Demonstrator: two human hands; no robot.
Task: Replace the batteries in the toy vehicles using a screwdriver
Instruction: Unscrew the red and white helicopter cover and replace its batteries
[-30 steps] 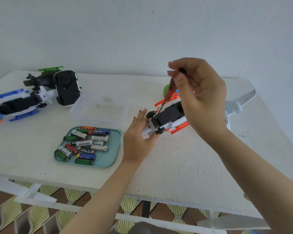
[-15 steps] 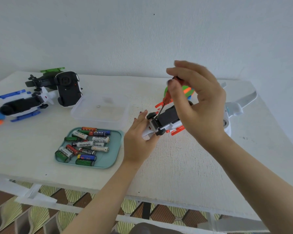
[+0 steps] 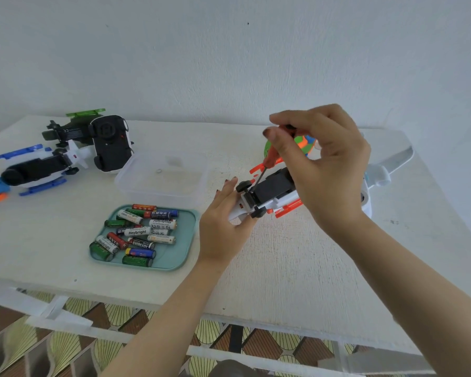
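Teal tray point(image 3: 186, 242) of loose batteries point(image 3: 139, 232) lies nearest me on the white table point(image 3: 283, 257), just left of my left hand point(image 3: 223, 229). That hand clamps the white nose of the toy vehicle point(image 3: 275, 186) between thumb and straight fingers, holding it belly-up and tilted. Above it my right hand point(image 3: 329, 170) pinches the orange-handled screwdriver point(image 3: 269, 159) at its top with the fingertips, the thin shaft slanting down to a screw at the edge of the black underside.

My worry is the tip. Held this lightly and at this slant, it could skip out of the screw head and chew it, or scratch the cover. The toy is braced at one end only, so a hard push could twist it out of my grasp. A freed screw could also roll off the table.

Beyond the tray sits a clear container point(image 3: 161, 183) with one small part in it, and my left hand lies between it and the screw. Farther left, well apart, wait an upturned black car point(image 3: 110, 144), a blue-winged toy point(image 3: 36, 170) and a green-topped toy point(image 3: 68, 129). My right hand hides most of a green and orange toy point(image 3: 303, 142) behind it.
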